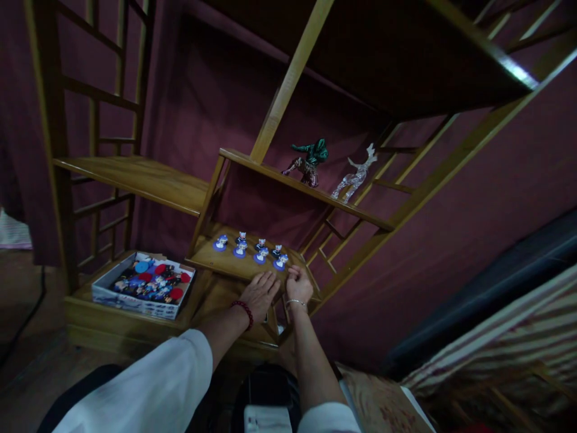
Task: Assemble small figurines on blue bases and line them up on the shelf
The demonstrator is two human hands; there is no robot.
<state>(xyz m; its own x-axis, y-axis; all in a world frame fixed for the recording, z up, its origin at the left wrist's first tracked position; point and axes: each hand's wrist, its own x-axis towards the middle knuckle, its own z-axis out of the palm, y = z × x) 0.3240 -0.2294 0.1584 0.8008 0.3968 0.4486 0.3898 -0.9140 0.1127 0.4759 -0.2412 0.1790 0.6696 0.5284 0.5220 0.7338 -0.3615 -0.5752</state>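
My left hand [260, 293] lies flat, palm down, at the front edge of a small wooden shelf [219, 260], fingers stretched out, holding nothing. Just to its right, my right hand [300, 285] has its fingers curled together at the shelf's right end. Whatever may be inside those fingers is hidden. Near the fingertips stands a small white-and-blue figurine [280, 261] on a round purple base. It ends a front row of several alike, the leftmost figurine [220, 243] farther away. Behind them stand 3 darker figurines, one of them a black-and-white figurine [242, 237].
A shallow cardboard box [135, 302] full of small figurines and red and blue discs sits at lower left. Above, a green-and-brown statue [309, 161] and a clear deer ornament [354, 175] stand on the upper shelf [270, 176]. Lattice panels [401, 165] flank the shelves.
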